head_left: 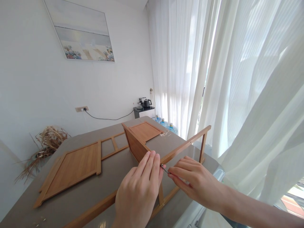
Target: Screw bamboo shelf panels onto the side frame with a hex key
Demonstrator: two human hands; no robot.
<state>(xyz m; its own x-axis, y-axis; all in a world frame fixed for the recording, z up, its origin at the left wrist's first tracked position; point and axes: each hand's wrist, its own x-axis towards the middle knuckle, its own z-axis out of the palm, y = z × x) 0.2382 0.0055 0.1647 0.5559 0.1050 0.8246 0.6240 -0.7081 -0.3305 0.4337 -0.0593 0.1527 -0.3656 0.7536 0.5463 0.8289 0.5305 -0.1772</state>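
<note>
An upright wooden frame with a panel (pixel 134 144) stands on the table, its top rail (pixel 187 145) running off to the right. My left hand (pixel 140 190) is closed over the rail near the middle, fingers together and the thumb partly hidden. In the pinched fingers of my right hand (pixel 192 177) is a thin metal Allen key (pixel 165 170). The key's far end meets a small bolt (pixel 161 165) in the rail, right beside my left fingertips. Lower slats of the frame (pixel 169 195) show beneath my hands.
A second panelled wooden frame (pixel 73 167) lies flat on the grey table (pixel 111 180) at left. Small metal hardware (pixel 42 219) rests near the lower left edge. Dried plants (pixel 47 142), a kettle (pixel 147 103), water bottles (pixel 171 126) and white curtains (pixel 237 79) surround the table.
</note>
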